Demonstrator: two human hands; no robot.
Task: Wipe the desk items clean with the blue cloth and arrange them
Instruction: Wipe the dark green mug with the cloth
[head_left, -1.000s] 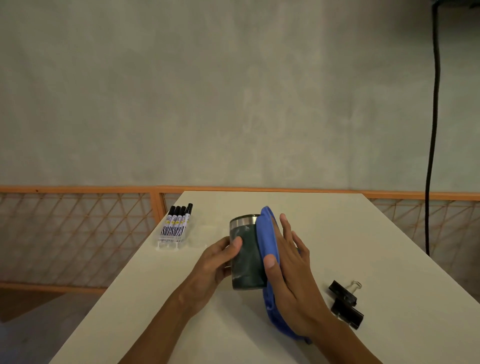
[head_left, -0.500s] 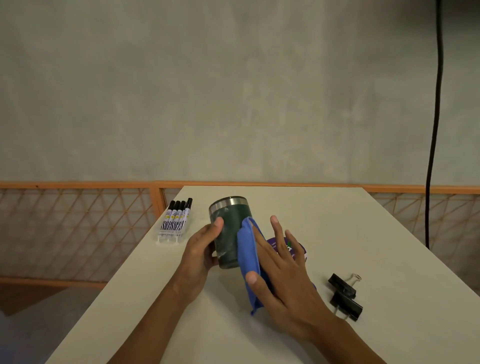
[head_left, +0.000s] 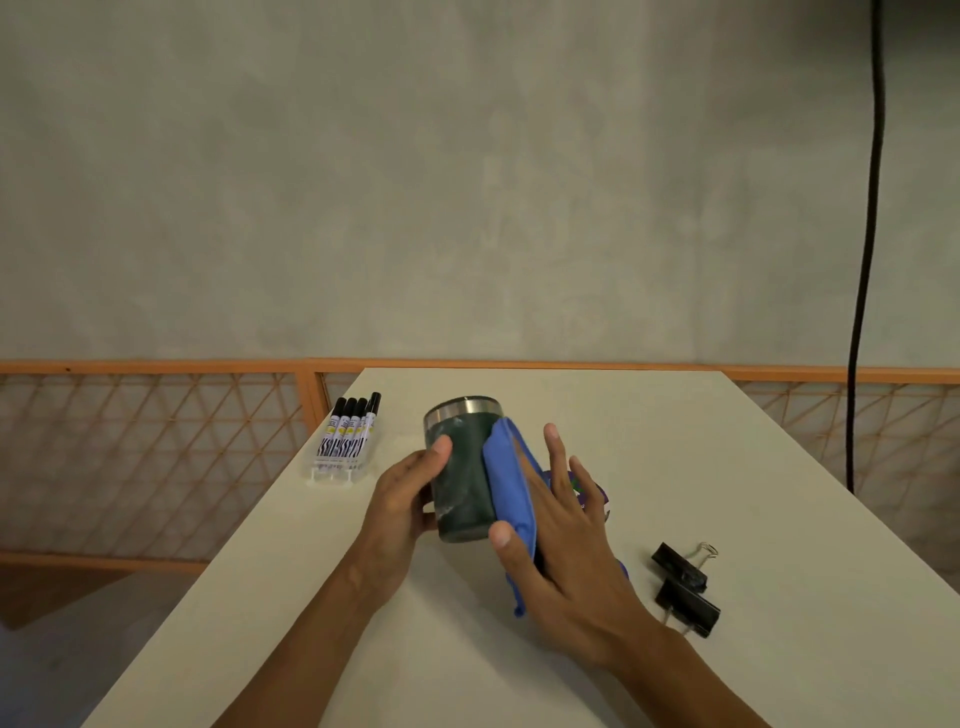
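Your left hand (head_left: 402, 499) curls round the cup (head_left: 462, 467), likely to steady it, while your right hand (head_left: 561, 525), fingers straight and spread, presses the cloth (head_left: 506, 483) against its right side to wipe it. The cup leans slightly between both hands, mid-desk (head_left: 675, 441); markers (head_left: 350, 436) lie off left, clips (head_left: 683, 587) off right.

Bare surface (head_left: 670, 441) lies open behind and right of the tumbler (head_left: 461, 486); marker pack (head_left: 349, 442) blocks the left edge, binder clips (head_left: 684, 590) the near right.
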